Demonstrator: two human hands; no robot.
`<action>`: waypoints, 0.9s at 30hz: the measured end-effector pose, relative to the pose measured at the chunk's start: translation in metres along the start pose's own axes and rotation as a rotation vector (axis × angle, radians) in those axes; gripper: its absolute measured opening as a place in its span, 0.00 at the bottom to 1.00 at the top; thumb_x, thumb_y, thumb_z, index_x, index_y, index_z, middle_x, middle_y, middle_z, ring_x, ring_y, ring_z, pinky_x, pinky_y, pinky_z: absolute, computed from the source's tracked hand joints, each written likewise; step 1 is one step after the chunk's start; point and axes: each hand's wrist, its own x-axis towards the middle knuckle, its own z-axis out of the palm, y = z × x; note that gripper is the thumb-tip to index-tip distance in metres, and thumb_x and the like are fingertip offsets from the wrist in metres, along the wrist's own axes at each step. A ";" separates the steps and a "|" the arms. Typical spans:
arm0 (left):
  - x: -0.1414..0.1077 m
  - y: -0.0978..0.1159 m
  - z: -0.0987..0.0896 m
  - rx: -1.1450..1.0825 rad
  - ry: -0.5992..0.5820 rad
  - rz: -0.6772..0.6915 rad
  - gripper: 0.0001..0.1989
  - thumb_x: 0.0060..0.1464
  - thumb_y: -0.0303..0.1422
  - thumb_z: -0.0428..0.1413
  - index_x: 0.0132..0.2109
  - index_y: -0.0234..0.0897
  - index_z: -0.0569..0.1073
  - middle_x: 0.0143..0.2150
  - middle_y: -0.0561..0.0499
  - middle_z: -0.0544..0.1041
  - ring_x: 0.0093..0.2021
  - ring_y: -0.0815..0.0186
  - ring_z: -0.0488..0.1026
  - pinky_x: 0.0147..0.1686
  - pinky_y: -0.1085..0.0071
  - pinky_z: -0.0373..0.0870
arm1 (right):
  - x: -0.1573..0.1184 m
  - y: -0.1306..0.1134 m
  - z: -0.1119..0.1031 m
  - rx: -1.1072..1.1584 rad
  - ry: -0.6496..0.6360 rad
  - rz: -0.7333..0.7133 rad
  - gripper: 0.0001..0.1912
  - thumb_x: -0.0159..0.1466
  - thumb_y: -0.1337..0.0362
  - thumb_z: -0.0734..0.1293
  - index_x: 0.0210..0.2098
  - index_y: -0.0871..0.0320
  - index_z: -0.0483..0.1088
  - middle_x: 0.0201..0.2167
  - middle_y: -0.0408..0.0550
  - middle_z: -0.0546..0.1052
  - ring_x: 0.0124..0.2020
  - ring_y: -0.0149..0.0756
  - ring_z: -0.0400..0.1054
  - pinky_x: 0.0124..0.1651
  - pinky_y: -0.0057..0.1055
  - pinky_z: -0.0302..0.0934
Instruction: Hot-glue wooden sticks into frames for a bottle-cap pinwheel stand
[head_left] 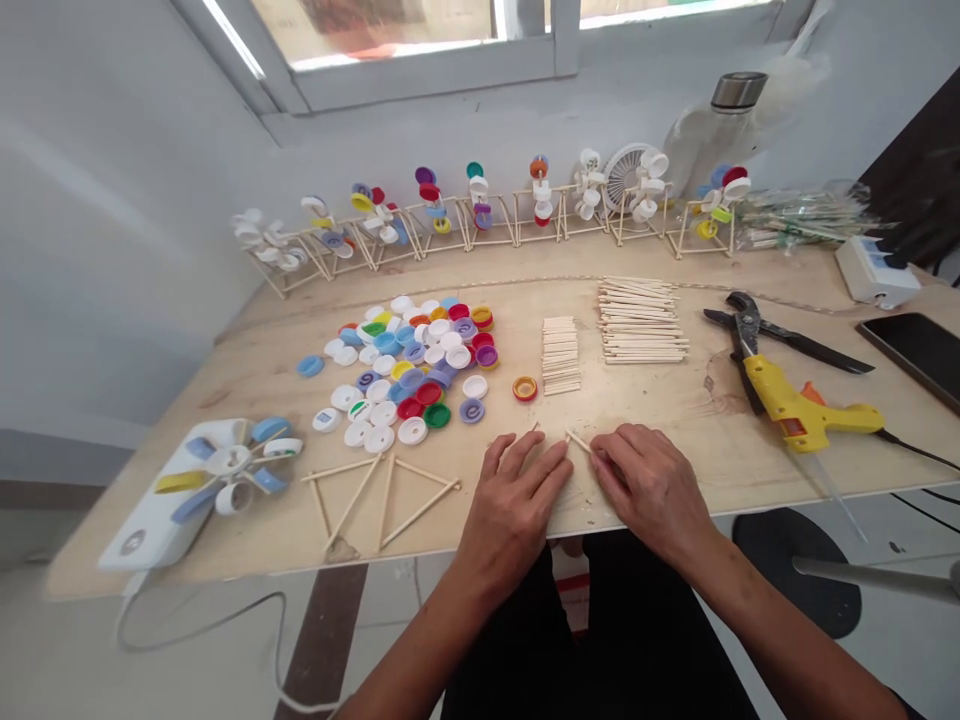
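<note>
My left hand point(516, 500) rests on the table with its fingers bent and somewhat apart. It holds down a thin wooden stick point(535, 427), of which only a tip shows past the fingers. Between thumb and fingers, my right hand point(651, 485) pinches another wooden stick point(577, 440). That stick's far end lies by my left index fingertip; whether they touch I cannot tell. Left of my hands lie two stick frames point(386, 500). Just beyond them are a red and yellow bottle cap point(525, 388), a stack of short sticks point(561, 355) and a pile of longer sticks point(643, 320).
Many coloured bottle caps point(412, 370) spread across the left middle. A cap pinwheel point(229, 462) lies on a white device point(150, 515). Several stick stands with caps point(480, 205) line the wall. At right are a yellow glue gun point(799, 405), black-handled cutters point(742, 330) and a phone point(915, 350).
</note>
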 end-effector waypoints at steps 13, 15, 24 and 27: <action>0.001 0.002 -0.001 -0.002 -0.004 -0.013 0.13 0.59 0.22 0.47 0.46 0.37 0.73 0.51 0.48 0.77 0.55 0.58 0.67 0.55 0.53 0.60 | 0.000 0.001 -0.001 0.009 0.002 -0.024 0.09 0.65 0.69 0.59 0.35 0.59 0.71 0.26 0.45 0.68 0.29 0.33 0.60 0.36 0.31 0.51; 0.001 0.002 -0.001 0.004 -0.010 -0.019 0.13 0.59 0.22 0.47 0.45 0.37 0.73 0.50 0.48 0.77 0.55 0.58 0.68 0.55 0.53 0.60 | 0.000 0.002 0.000 0.010 0.000 -0.031 0.09 0.65 0.69 0.59 0.34 0.59 0.71 0.25 0.45 0.68 0.29 0.33 0.60 0.36 0.31 0.51; 0.000 0.001 -0.001 -0.009 -0.044 -0.023 0.12 0.58 0.22 0.49 0.46 0.37 0.72 0.53 0.51 0.75 0.55 0.56 0.66 0.56 0.53 0.60 | -0.001 0.004 0.001 0.013 -0.004 -0.032 0.08 0.64 0.69 0.60 0.33 0.58 0.71 0.26 0.45 0.68 0.30 0.32 0.60 0.36 0.30 0.52; 0.000 0.002 -0.001 -0.006 -0.048 -0.022 0.12 0.58 0.23 0.49 0.46 0.37 0.72 0.53 0.51 0.75 0.55 0.56 0.67 0.55 0.53 0.60 | 0.000 0.004 0.001 -0.004 -0.010 -0.036 0.09 0.65 0.68 0.59 0.33 0.58 0.70 0.26 0.45 0.68 0.29 0.33 0.60 0.36 0.31 0.52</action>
